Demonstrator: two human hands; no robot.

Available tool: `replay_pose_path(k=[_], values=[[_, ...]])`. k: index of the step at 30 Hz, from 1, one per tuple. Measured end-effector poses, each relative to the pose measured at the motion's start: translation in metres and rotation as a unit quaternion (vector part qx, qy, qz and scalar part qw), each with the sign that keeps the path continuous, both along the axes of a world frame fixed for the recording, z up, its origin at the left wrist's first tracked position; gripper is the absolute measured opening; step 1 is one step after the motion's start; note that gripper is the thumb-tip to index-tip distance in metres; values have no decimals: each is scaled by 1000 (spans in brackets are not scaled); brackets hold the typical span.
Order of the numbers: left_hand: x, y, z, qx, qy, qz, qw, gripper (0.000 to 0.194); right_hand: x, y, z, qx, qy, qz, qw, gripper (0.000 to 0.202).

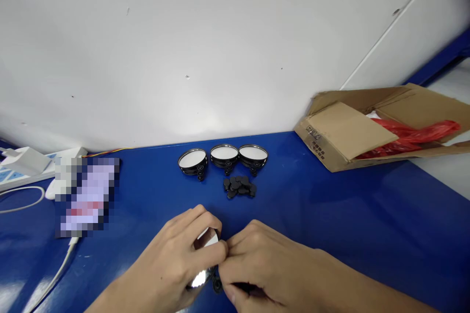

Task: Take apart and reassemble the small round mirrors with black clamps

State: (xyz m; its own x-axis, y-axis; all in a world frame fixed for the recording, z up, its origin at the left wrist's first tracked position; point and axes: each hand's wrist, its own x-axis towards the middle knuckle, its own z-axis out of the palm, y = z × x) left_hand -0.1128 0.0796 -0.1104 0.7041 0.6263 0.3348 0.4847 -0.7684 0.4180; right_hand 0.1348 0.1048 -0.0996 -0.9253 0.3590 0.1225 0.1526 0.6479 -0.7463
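Observation:
My left hand (172,254) is wrapped round a small round mirror (208,240), its fingers curled over the glass and rim. Against the mirror's right edge, my right hand (264,264) is closed with fingers pinched together. What it grips is hidden; a dark bit shows in the gap by the thumb. A black round mount piece (217,283) sticks out below, between the hands. Farther back stand three similar mirrors with black ball mounts: a left mirror (192,158), a middle mirror (223,152) and a right mirror (253,153). Before them lies a pile of small black caps (239,187).
An open cardboard box (330,142) at the right back holds a red plastic bag (414,137). On the left, a blurred-out phone (86,195) with a white cable (62,269) lies near a power strip (44,168). A white wall (220,49) bounds the blue table (154,181).

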Motion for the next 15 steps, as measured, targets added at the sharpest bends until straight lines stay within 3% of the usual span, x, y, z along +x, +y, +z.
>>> replay_pose_path(k=[3,7,11,15], values=[[-2,2,-5,7,17,25,1000,34,-1,-1,-6,111,-4,-63,992,20],[-4,5,-8,49,40,74,995,29,-2,0,-18,293,-17,-141,945,19],[-5,6,-9,33,41,116,992,23,-1,4,-24,317,-12,-205,926,20],[-4,8,-10,19,41,137,990,21,4,12,-21,341,2,-206,917,20]])
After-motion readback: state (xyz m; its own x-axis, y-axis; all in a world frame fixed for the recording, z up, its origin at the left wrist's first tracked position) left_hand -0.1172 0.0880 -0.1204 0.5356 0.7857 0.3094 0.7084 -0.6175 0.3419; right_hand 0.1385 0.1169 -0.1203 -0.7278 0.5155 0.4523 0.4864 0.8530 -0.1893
